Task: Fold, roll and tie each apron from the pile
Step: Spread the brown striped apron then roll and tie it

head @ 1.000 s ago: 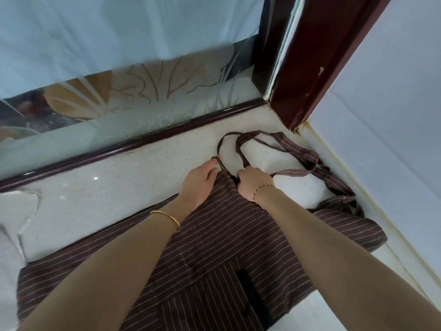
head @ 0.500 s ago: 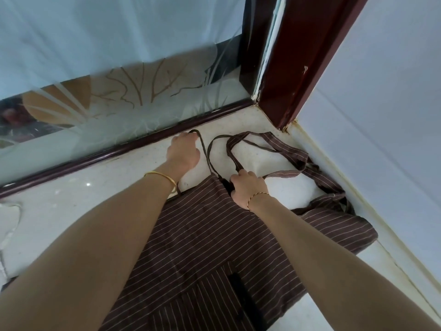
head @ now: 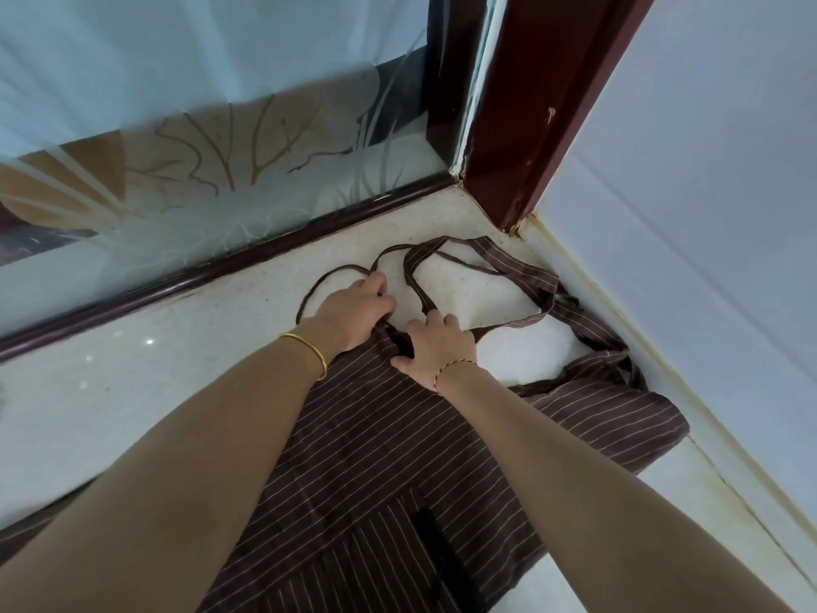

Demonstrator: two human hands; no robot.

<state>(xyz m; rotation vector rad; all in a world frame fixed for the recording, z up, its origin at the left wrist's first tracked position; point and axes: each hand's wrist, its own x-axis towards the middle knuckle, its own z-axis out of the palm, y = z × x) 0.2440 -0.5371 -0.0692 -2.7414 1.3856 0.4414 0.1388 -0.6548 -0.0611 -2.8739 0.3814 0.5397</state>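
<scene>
left hand (head: 353,312) grip pinching strap (head: 336,276) | right hand (head: 435,347) flat, released, on apron (head: 398,435) | wall (head: 707,214) hems right edge

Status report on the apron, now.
Left hand on the thin strap, grip unclear. Right hand flat, pinning the apron top. Apron spread on the floor, unrolled. Wide strap loose against the wall.

both hands (head: 353,312) (head: 435,347) reach forward, palms down, side by side.
</scene>
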